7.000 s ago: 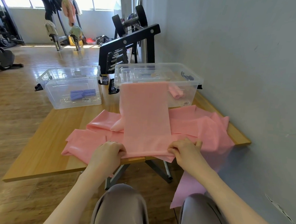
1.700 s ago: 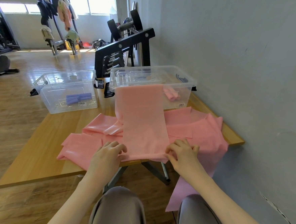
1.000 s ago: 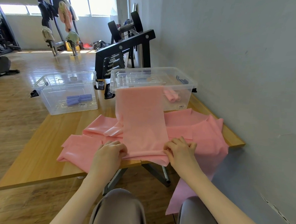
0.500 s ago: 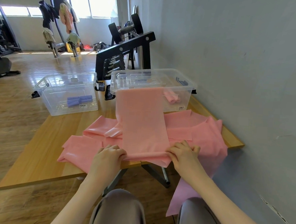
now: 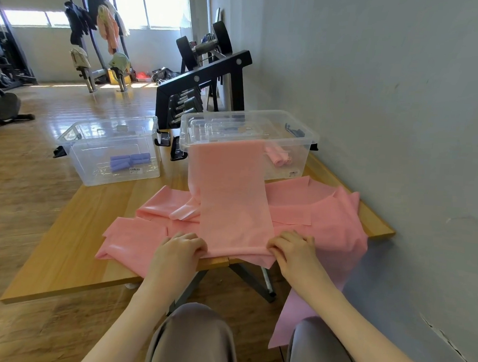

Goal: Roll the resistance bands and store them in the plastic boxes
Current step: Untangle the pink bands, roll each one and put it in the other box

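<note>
Room: gym, wood tabletop [image 5: 65, 256] against grey wall.
Pink band [image 5: 230, 203]: draped from right box [image 5: 300, 140] rim down to near tabletop edge.
Left hand [image 5: 177, 251]: curled, pinching band's near end.
Right hand [image 5: 294, 249]: same, other corner.
Box stickers: unreadable.

Mostly rubbery pink, clear plastic and varnished wood here

We've got the pink band [image 5: 231, 197] looking thin, matt and slightly grainy on top, while the loose pink sheets [image 5: 132, 238] beside it catch a smooth latex-like sheen. Both boxes [image 5: 112, 155] [image 5: 300, 134] are clear glossy plastic with black clips. The table [image 5: 65, 256] is smooth light wood, the floor [image 5: 20, 182] shiny planks, the wall [image 5: 407, 107] matt painted plaster, cracked low down.
</note>
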